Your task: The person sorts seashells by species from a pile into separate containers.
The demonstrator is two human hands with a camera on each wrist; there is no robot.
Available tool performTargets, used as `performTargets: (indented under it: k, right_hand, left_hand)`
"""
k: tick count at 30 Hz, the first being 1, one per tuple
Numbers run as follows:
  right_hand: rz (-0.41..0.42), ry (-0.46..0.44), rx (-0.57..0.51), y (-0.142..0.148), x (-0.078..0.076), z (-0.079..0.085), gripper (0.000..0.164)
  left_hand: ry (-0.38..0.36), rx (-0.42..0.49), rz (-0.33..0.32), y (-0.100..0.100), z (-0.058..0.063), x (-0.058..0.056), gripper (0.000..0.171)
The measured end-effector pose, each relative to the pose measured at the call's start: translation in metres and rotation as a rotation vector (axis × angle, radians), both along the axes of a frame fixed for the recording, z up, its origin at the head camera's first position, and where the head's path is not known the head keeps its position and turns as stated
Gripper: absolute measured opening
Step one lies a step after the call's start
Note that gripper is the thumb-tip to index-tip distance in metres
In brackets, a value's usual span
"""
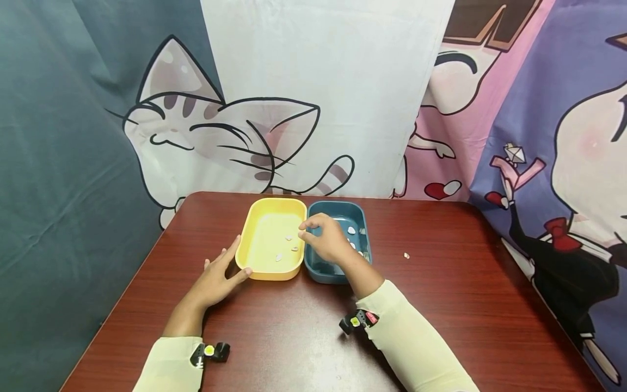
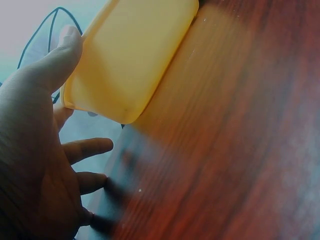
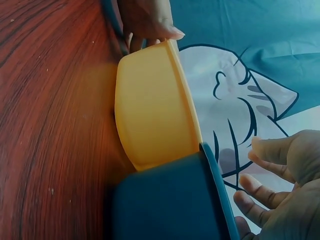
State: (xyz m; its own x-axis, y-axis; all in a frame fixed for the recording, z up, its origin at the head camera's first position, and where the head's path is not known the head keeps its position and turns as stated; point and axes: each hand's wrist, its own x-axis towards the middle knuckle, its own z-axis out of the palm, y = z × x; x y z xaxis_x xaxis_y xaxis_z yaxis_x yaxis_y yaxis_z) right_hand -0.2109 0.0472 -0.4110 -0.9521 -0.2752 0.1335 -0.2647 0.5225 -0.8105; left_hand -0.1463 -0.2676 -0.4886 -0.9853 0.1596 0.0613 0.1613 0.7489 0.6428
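My left hand [image 1: 215, 280] rests at the near left corner of a yellow tray [image 1: 272, 276], its thumb along the near rim and its fingers spread down the outer side. Several small whitish pieces, like shells or pebbles, lie inside, one being a pale piece [image 1: 278, 257]. Over the border between this tray and a dark blue tray [image 1: 325, 278] hovers my right hand [image 1: 327, 238], thumb and index fingertips close together. I cannot tell whether a small piece is between them. Within the blue tray lie more pieces, among them a white piece [image 1: 351, 230], partly hidden by the hand.
Both trays stand side by side near the back of a reddish-brown wooden table [image 1: 274, 337]. A single small piece [image 1: 406, 255] lies on the wood to the right. Behind the table hangs a cartoon-printed cloth [image 1: 313, 54].
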Motion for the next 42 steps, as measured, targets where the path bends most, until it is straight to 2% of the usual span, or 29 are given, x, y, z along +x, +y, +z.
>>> performTargets:
  k: [5, 14, 21, 32, 42]
  right_hand:
    - [0.014, 0.040, -0.032, 0.009, 0.002, 0.003, 0.013]
    - [-0.002, 0.097, -0.002, 0.032, 0.007, 0.007, 0.015]
    - [-0.009, 0.137, -0.007, 0.053, 0.008, 0.003, 0.019]
    - [-0.060, 0.191, -0.057, 0.089, 0.012, 0.002, 0.015]
    - [-0.114, 0.186, -0.039, 0.124, 0.013, -0.005, 0.014]
  left_hand:
    - [-0.003, -0.001, 0.002, 0.000, 0.000, 0.000, 0.095]
    - [0.006, 0.002, -0.004, 0.002, -0.001, -0.001, 0.094]
    - [-0.009, 0.015, -0.002, 0.002, -0.001, 0.000, 0.095]
    - [-0.011, 0.002, 0.003, 0.000, -0.001, 0.000, 0.095]
    - [-0.017, 0.001, 0.007, 0.001, 0.000, 0.001, 0.095]
